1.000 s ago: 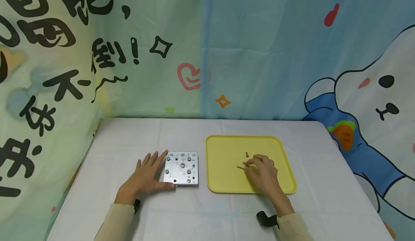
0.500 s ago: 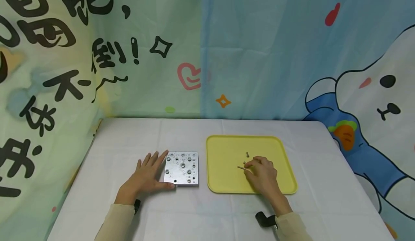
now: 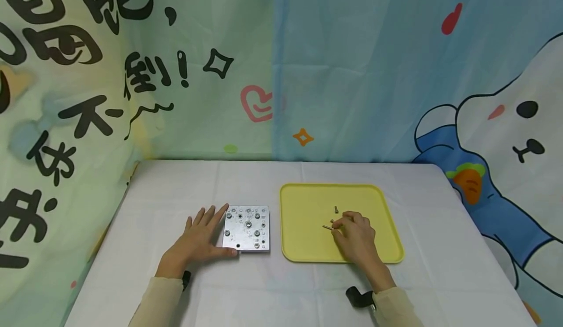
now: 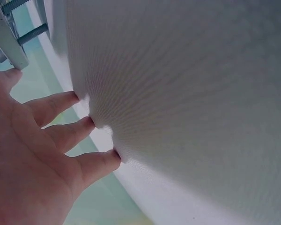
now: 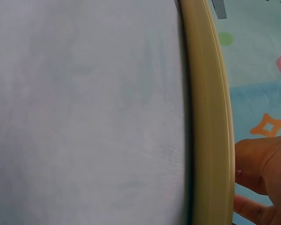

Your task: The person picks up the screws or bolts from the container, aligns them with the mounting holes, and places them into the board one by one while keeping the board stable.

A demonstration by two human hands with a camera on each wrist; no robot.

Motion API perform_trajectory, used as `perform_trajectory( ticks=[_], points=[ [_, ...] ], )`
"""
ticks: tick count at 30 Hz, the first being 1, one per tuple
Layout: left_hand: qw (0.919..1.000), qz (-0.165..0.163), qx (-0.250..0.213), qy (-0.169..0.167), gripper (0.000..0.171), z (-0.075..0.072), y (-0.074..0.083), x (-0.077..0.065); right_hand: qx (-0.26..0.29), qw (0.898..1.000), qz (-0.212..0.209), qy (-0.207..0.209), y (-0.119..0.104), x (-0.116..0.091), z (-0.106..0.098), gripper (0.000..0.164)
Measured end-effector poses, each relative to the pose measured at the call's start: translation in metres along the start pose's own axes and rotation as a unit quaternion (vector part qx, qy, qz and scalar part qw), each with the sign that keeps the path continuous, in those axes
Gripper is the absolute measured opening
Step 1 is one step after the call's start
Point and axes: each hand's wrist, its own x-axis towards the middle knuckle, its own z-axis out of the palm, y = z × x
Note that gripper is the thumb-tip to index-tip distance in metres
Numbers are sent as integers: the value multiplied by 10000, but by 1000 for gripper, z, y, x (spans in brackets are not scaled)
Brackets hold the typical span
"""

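A square silver metal plate (image 3: 246, 224) with several screw heads and holes lies left of the tray. My left hand (image 3: 200, 244) is spread beside it, its thumb and index fingertip touching the plate's left corners. In the left wrist view, the other left fingertips (image 4: 114, 154) press into the white cloth, and screws (image 4: 33, 33) jut from the plate's underside. Over the yellow tray (image 3: 303, 253), my right hand (image 3: 355, 234) pinches a thin screw (image 3: 327, 228) between thumb and index finger. In the right wrist view, the tray rim hides the right fingertips.
A small screw (image 3: 336, 209) lies on the tray just beyond my right hand. Another small piece (image 3: 332, 221) shows by the fingertips. White cloth (image 3: 272, 297) covers the table, and a printed curtain (image 3: 352, 73) hangs behind it.
My right fingertips have shifted slightly nearer and closed in on the thin screw, covering most of another one beside it. The left hand and the plate stay in place.
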Motion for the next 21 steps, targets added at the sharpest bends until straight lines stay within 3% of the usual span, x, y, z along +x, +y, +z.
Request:
perform_trajectory(
  ticks=[11, 21],
  points=[
    [10000, -8, -35, -25, 121, -2, 1, 0, 138, 9993, -243, 231, -2, 0, 2, 6],
    [10000, 16, -45, -13, 120, -2, 2, -1, 606, 9975, -332, 176, -22, 0, 1, 5]
  ],
)
